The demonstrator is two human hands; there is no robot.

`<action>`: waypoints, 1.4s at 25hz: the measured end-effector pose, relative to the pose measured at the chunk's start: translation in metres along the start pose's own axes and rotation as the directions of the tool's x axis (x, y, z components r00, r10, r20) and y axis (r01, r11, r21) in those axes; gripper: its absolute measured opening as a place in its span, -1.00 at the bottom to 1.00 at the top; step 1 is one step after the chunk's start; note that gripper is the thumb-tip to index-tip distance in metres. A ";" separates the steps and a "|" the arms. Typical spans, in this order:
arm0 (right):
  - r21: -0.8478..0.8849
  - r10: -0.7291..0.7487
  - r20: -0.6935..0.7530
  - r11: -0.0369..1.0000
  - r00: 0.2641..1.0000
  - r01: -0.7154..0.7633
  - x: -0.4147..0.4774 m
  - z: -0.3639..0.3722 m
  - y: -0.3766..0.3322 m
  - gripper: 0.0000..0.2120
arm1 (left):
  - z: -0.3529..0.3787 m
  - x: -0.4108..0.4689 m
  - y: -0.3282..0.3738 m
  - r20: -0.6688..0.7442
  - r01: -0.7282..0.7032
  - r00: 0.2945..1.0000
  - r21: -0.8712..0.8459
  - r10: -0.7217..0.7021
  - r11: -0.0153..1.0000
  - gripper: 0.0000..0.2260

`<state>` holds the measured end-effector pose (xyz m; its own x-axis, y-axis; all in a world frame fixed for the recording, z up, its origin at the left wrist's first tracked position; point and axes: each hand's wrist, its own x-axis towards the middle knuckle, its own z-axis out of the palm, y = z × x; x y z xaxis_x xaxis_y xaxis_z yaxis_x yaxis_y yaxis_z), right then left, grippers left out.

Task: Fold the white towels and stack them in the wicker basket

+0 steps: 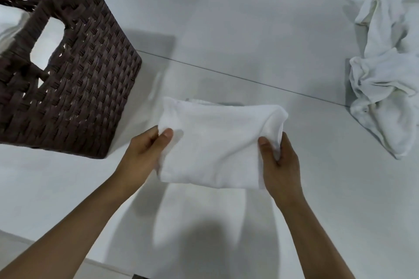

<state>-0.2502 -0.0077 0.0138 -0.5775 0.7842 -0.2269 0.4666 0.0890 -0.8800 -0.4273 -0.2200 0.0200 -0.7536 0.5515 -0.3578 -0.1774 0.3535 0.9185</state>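
I had the folded towel (217, 147) held at both short ends. The left grip (145, 154) was clamped on its left edge with the thumb on top, and the right grip (281, 161) was curled round the bunched right corner. Holding both ends kept the layers from sliding apart, I judged. The shadow cast toward me suggested the towel was raised a little off the worktop (226, 29).

The wicker basket (74, 88) stood just beyond and to the left of the left grip, close enough for a short carry. Something white showed through its handle opening — likely towels already stacked, though I could not be sure. The heap of unfolded towels (385, 75) lay well off to the right of the right grip, clear of the folding space.

The fold looked done — what remained, to my eye, was lifting the towel over the rim and setting it down flat.
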 end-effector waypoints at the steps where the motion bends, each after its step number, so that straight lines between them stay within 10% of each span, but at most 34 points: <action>1: 0.002 0.041 -0.042 0.999 0.998 -0.041 0.002 0.002 0.007 -0.88 | 0.000 0.003 0.000 0.058 0.006 0.998 0.020 -0.007 1.000 -0.37; 7: -0.175 0.132 -0.162 0.972 0.978 -0.160 0.005 0.009 0.012 -0.83 | 0.026 0.017 -0.001 -0.115 0.040 0.993 0.480 0.018 0.876 -0.73; 18: -0.237 0.228 -0.205 0.932 0.952 -0.274 0.012 0.013 0.010 -0.72 | 0.051 0.022 0.005 -0.325 0.100 0.940 0.556 0.105 0.825 -0.75; 21: -0.530 -0.081 -0.316 0.841 0.945 -0.105 0.008 0.022 0.011 -0.41 | 0.053 0.027 0.004 -0.021 -0.194 0.896 0.881 0.444 0.433 -0.53; 24: -0.713 -0.374 -0.141 0.680 0.917 0.168 0.009 0.027 0.017 -0.43 | 0.061 0.035 -0.005 0.242 -0.324 0.913 0.919 0.327 0.223 -0.50; 29: -0.653 -0.001 -0.023 0.757 1.000 -0.014 0.020 0.022 0.039 -0.43 | 0.061 0.045 -0.022 0.241 -0.307 0.944 0.891 0.225 0.336 -0.46; 35: -0.605 -0.060 -0.214 0.792 0.975 -0.084 0.004 0.029 0.032 -0.40 | 0.062 0.034 -0.019 0.091 -0.249 0.946 0.819 0.311 0.518 -0.52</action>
<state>-0.2572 -0.0195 -0.0274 -0.4481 0.8905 -0.0788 0.8231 0.3765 -0.4252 -0.4106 -0.1613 -0.0201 -0.7108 0.7001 -0.0681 0.6136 0.6645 0.4265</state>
